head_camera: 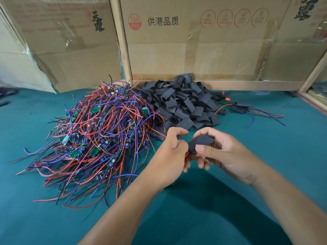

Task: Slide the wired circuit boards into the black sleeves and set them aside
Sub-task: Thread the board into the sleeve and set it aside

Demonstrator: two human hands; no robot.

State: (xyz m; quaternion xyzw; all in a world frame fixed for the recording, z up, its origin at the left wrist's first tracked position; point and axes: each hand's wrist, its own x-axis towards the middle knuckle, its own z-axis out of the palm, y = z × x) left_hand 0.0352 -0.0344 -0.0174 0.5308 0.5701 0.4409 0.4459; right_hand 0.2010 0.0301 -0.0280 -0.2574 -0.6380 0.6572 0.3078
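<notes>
My right hand (219, 152) pinches a black sleeve (200, 142) between thumb and fingers, just in front of the sleeve pile. My left hand (169, 154) meets it from the left with curled fingers; a bit of red wire shows below its fingertips, and the board itself is hidden. A big tangle of wired circuit boards (99, 138), small green boards with red, blue and black leads, lies at the left. The heap of loose black sleeves (180, 103) sits behind my hands. A few sleeved boards (242, 107) lie at the right with their wires trailing.
Everything rests on a green felt table (265, 174). Taped cardboard boxes (194, 41) and a wooden frame (123, 50) wall off the back. Another wooden rail (313, 101) runs along the far right.
</notes>
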